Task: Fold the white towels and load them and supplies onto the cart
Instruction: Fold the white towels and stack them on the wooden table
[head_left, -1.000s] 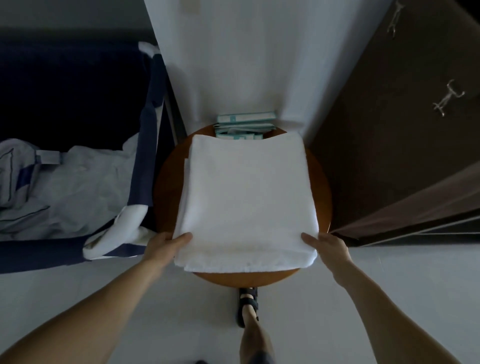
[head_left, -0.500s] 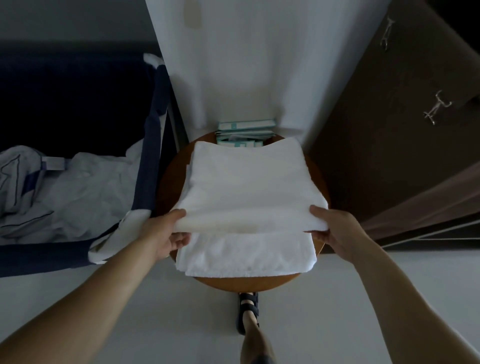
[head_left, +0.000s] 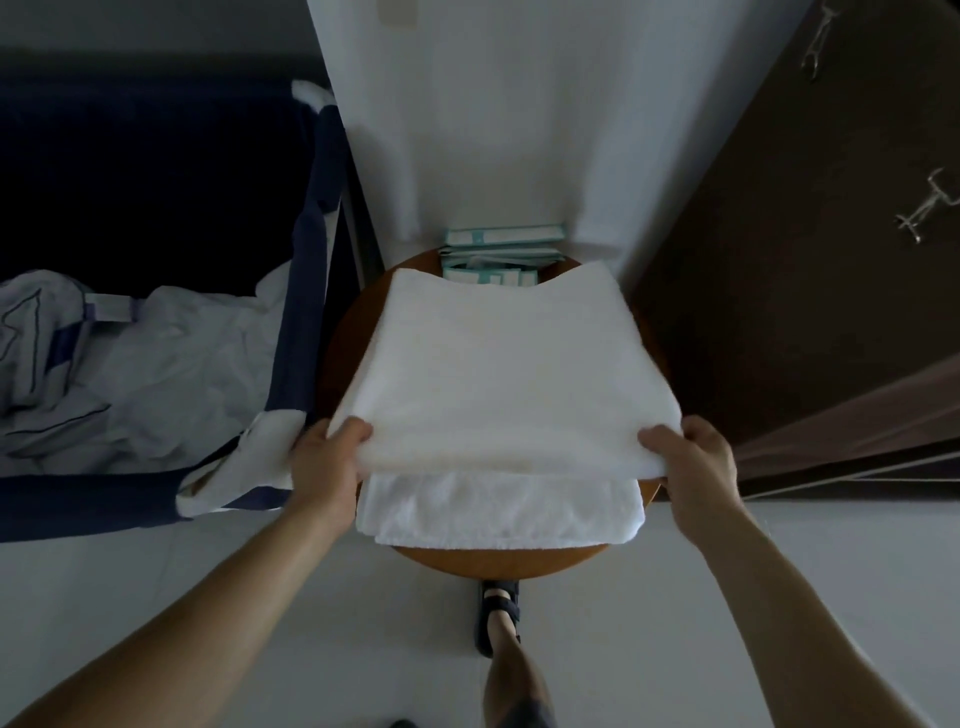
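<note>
1. Centre of frame: folded white top towel (head_left: 498, 374) raised at its near edge, far edge reaching back toward the wall.
2. Left hand (head_left: 324, 462) curled round the near left corner, thumb on top and fingers tucked under. Right hand (head_left: 696, 462) clamped on the near right corner the same way.
3. Gripped at both corners, most likely to keep the fold square and stop the layers sliding apart on the lift.
4. Just below the raised edge, a strip of a second folded towel (head_left: 498, 512), lying flat on the round wooden surface (head_left: 498, 564).
5. Looks like one towel coming off the stack alone, the other left as a base; hard to call for certain.
6. Upper centre, against the white wall: teal-and-white packets (head_left: 498, 244) stacked at the back of the surface. Probably the supplies, parked clear of the folding space.
7. Left of frame: navy fabric bin (head_left: 306, 291) holding crumpled linen (head_left: 156, 374), just beside the surface. Possibly part of the cart; cannot tell.
8. Writing: nothing readable. Teal bands on the packets, any print too small to make out. No label visible on either towel.
</note>
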